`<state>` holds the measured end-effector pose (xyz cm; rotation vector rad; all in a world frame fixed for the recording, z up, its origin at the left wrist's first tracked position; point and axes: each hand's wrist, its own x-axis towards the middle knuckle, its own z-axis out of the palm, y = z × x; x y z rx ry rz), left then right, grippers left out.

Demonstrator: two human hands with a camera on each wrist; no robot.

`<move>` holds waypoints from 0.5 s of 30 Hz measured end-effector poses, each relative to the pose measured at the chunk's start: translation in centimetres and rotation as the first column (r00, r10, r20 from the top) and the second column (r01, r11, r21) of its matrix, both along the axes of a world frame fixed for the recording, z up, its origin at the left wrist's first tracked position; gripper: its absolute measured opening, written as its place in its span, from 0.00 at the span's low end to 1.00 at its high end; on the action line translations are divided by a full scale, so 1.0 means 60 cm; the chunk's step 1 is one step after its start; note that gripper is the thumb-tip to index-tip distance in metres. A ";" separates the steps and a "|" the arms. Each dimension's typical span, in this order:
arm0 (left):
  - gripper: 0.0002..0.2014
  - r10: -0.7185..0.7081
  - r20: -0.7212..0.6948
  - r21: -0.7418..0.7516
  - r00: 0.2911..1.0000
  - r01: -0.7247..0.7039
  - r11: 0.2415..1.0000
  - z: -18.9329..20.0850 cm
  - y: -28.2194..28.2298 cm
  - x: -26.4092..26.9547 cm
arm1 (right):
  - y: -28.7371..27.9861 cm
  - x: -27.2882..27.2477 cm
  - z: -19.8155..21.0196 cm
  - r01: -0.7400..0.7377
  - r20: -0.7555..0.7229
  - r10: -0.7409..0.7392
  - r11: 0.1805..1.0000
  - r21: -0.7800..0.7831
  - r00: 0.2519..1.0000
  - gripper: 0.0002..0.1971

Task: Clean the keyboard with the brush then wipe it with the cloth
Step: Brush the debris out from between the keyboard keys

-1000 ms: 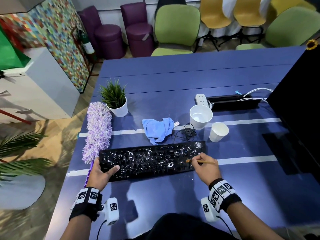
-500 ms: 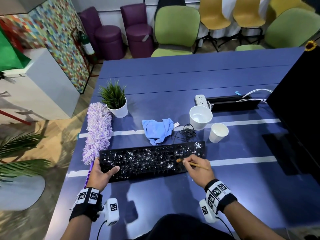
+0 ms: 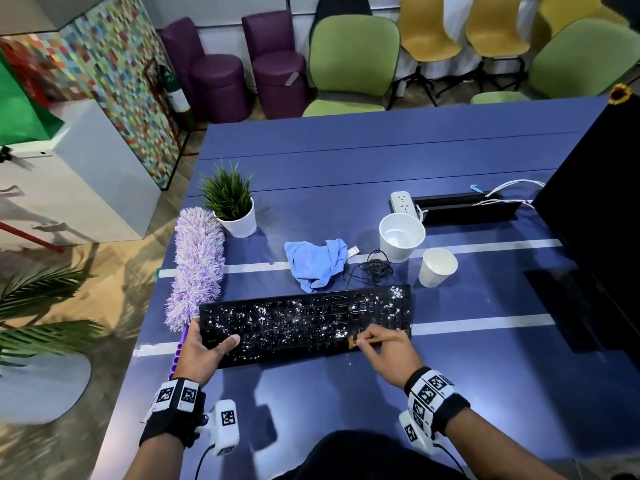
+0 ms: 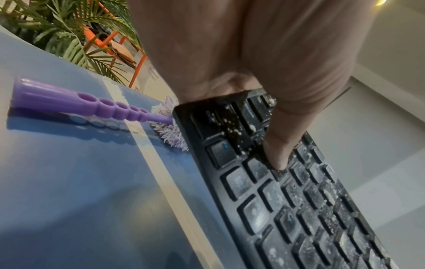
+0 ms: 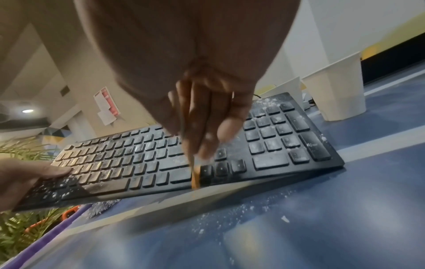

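Note:
A black keyboard (image 3: 304, 323) speckled with white crumbs lies on the blue table (image 3: 346, 161). My left hand (image 3: 204, 348) grips its left end, thumb on the keys (image 4: 276, 156), raising that end slightly. My right hand (image 3: 384, 351) pinches a thin wooden-handled brush (image 3: 367, 340), its bristles (image 5: 195, 179) at the keyboard's (image 5: 264, 145) front edge near the arrow keys. A crumpled blue cloth (image 3: 317, 263) sits just behind the keyboard.
A purple fluffy duster (image 3: 197, 265) lies left of the keyboard, its handle (image 4: 80, 102) beside my left hand. Two white cups (image 3: 401, 237) (image 3: 437, 266), a coiled black cable (image 3: 375, 268), a potted plant (image 3: 232, 209), a power strip (image 3: 403, 201) and a black monitor (image 3: 599, 220) stand behind and to the right. White crumbs (image 5: 230, 216) dot the table in front.
My right hand has swept the brush leftward and toward me, from the upper keys near the number pad down to the keyboard's front edge. The left hand keeps its grip.

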<state>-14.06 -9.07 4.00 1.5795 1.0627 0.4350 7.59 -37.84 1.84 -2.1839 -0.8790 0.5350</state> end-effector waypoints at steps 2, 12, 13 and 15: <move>0.27 0.003 -0.006 0.005 1.000 -0.003 1.000 -0.004 0.004 -0.003 | -0.003 0.001 -0.002 0.067 -0.018 -0.065 0.994 0.082 0.998 0.06; 0.25 -0.003 -0.004 -0.006 1.000 0.003 1.000 -0.003 0.002 -0.003 | 0.015 0.032 0.063 0.170 0.031 -0.188 0.935 0.311 0.982 0.04; 0.25 -0.002 0.002 -0.006 1.000 0.002 1.000 -0.001 0.001 -0.002 | 0.020 0.035 0.065 0.164 0.052 -0.191 0.929 0.331 0.980 0.02; 0.26 0.001 0.006 -0.003 1.000 -0.001 1.000 0.003 0.000 0.001 | 0.030 0.037 0.063 0.153 0.047 -0.175 0.939 0.308 0.983 0.01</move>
